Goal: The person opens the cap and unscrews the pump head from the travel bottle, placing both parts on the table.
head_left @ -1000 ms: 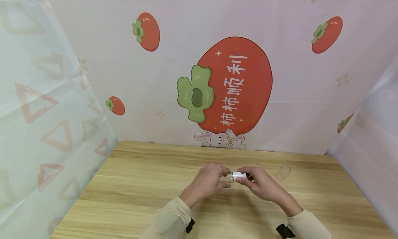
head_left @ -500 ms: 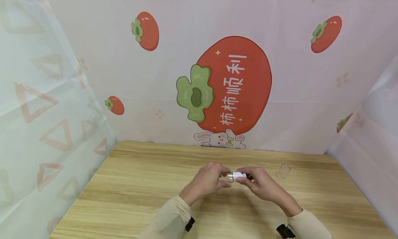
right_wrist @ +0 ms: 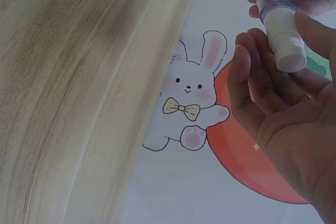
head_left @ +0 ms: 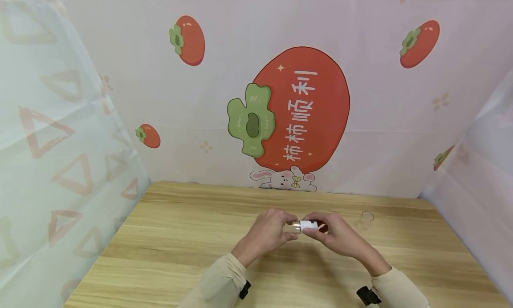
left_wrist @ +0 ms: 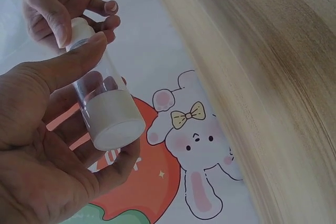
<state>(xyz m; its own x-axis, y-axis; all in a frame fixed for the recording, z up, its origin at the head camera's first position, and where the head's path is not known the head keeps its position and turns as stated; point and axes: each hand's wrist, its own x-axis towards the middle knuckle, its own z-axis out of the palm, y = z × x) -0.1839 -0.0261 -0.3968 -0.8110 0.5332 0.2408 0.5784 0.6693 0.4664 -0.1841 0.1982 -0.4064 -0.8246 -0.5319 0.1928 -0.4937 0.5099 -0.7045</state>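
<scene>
Hovering above the desk, toward the middle of its far edge, a clear bottle is gripped round its body by the left hand; its white top is pinched by the right hand between thumb and fingers. Nearer the far right corner, a clear, thin-rimmed item is seen.

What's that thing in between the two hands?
A small see-through bottle with a white top: the head view shows it lying sideways between the left hand, which grips it, and the right hand, holding the white top.
</scene>
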